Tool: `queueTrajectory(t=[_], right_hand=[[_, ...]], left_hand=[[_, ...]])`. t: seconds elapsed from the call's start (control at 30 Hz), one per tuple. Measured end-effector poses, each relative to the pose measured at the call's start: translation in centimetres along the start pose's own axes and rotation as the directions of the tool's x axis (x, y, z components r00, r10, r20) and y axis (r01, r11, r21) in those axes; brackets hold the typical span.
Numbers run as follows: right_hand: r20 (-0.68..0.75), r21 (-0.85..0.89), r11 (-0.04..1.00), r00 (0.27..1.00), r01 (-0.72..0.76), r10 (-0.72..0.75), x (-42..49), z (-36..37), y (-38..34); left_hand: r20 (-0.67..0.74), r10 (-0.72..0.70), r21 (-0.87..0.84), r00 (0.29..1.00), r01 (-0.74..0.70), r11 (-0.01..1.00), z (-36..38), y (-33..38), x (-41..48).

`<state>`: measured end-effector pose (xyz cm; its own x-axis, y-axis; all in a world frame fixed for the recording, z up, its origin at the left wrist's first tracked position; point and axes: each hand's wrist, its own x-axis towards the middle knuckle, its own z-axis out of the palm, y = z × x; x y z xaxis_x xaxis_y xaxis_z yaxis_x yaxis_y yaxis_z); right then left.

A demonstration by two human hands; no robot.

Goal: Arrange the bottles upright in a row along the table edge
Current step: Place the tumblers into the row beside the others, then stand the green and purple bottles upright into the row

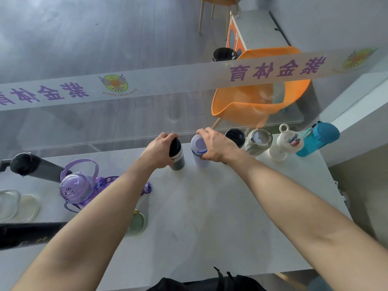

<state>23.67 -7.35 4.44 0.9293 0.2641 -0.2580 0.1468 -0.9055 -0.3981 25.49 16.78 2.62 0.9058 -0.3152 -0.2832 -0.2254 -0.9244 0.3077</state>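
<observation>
Viewpoint: head-worn, above the table (pixel 210 206), tilted steeply down.
Facing: toward the far edge, upper frame.
Range: close; forearms fill the lower frame.

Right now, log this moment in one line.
left hand: grips dark bottle | right hand: grips lavender bottle | both upright in row

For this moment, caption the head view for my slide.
Both hands set bottles upright at the far table edge: left hand on the dark bottle, right hand on the lavender bottle.

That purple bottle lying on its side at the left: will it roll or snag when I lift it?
The purple bottle looks rounded, so a push would likely roll it. Its hoop handle probably offers a firm grip. The loose strap trailing under the left arm may drag or catch.
</observation>
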Motion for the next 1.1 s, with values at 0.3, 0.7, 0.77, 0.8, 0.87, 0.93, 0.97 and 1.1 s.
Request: queueTrajectory(t=[0.3, 0.7, 0.77, 0.8, 0.87, 0.93, 0.97, 1.1], right_hand=[[-0.110, 0.081, 0.996, 0.993, -0.039, 0.048, -0.3, -2.7, -0.8], [-0.386, 0.002, 0.985, 0.909, 0.171, -0.157, -1.6, -3.5, -10.1], [-0.330, 0.023, 0.974, 0.922, 0.224, -0.204, -2.1, -1.5, -13.4], [-0.299, 0.031, 0.969, 0.928, 0.244, -0.224, -2.3, -0.5, -15.0], [-0.226, 0.039, 0.961, 0.939, 0.274, -0.259, -2.8, 1.8, -18.0], [-0.138, 0.050, 0.956, 0.950, 0.289, -0.280, -3.6, 4.2, -20.8], [-0.084, 0.057, 0.955, 0.955, 0.290, -0.285, -4.1, 5.3, -22.3], [0.186, 0.016, 0.982, 0.964, 0.189, -0.188, -5.8, 8.8, -27.9]], left_hand=[[0.058, -0.015, 0.028, 0.998, 0.013, 1.000, -1.0, 0.2, -0.4], [-0.012, -0.139, 0.083, 0.990, 0.140, 0.987, -10.1, -6.7, -7.7], [-0.008, -0.157, 0.097, 0.988, 0.157, 0.983, -10.7, -8.9, -9.3], [-0.004, -0.162, 0.101, 0.987, 0.161, 0.982, -10.7, -10.1, -10.1], [0.017, -0.178, 0.104, 0.984, 0.175, 0.979, -10.4, -13.1, -11.5], [0.036, -0.185, 0.117, 0.982, 0.180, 0.977, -10.2, -16.1, -12.9], [0.047, -0.179, 0.122, 0.983, 0.172, 0.978, -10.2, -17.4, -13.6], [0.077, -0.142, 0.134, 0.987, 0.130, 0.982, -9.7, -21.1, -16.9]])
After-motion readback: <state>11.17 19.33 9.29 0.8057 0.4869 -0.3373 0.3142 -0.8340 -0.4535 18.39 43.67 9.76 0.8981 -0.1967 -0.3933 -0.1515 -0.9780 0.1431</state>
